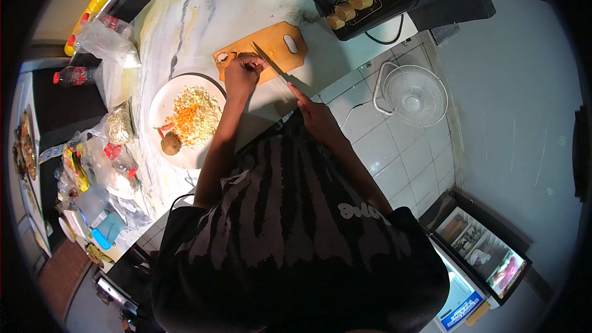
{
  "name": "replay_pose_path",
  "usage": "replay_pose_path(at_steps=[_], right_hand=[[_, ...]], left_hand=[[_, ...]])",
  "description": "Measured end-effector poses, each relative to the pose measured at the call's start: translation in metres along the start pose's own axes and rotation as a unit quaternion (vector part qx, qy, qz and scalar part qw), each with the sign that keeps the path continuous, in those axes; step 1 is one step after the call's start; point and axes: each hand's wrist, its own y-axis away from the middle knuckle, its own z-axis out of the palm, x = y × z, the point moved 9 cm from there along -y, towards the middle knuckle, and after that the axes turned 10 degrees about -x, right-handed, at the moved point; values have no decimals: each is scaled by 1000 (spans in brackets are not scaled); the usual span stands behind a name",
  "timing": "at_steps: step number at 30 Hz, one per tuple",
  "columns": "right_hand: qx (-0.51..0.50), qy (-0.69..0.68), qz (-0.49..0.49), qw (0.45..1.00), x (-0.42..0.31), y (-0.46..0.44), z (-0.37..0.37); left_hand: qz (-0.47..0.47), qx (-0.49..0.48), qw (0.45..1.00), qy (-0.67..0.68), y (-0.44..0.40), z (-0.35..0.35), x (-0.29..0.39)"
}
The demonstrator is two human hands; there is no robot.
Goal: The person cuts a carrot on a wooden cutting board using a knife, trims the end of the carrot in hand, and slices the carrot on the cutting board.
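Note:
A wooden cutting board with an oval handle hole lies on the marble counter. Over its lower part is my left hand, fingers pinched together; what they hold is too small to make out. My right hand grips the handle of a knife, whose blade lies across the board beside my left fingers. A small pale and brown piece sits at the board's left end. To the left, a white plate bears chopped pale and orange bits, a red chili and a round brown item.
A black appliance with round wooden pieces on it stands at the upper right. Plastic bags and bottles line the counter's left side. A white fan stands on the tiled floor at right.

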Motion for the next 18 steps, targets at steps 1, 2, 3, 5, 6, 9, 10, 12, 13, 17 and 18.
replay_pose_path(at_steps=[1,2,3,5,6,9,10,12,13,17,18], right_hand=[[-1,-2,-3,1000,-2,0,-1],[-3,-4,-5,1000,-3,0,-1],[-4,-4,-5,1000,-2,0,-1],[11,5,-26,1000,-5,0,-3],[12,5,-25,1000,-3,-1,-2],[25,-1,-43,999,-3,-2,-3],[21,0,-40,999,-2,-2,-2],[15,0,-37,999,-2,-2,-1],[25,7,-36,999,-4,-3,-3],[2,2,-8,1000,-6,-4,-5],[1,2,-8,1000,-5,-5,-4]], left_hand=[[5,5,1000,-3,1,-1,2],[3,5,1000,-2,2,-1,2],[-3,8,1000,6,3,-1,1],[-9,12,1000,14,2,-3,1],[-17,7,1000,14,1,-2,-1],[-14,-1,1000,13,-2,-1,-3],[-5,-4,1000,10,-2,-1,-3],[-4,4,1000,24,-1,0,-4],[-1,13,999,39,-1,0,-4],[16,11,999,35,-3,0,-5],[16,9,999,38,-3,0,-4]])
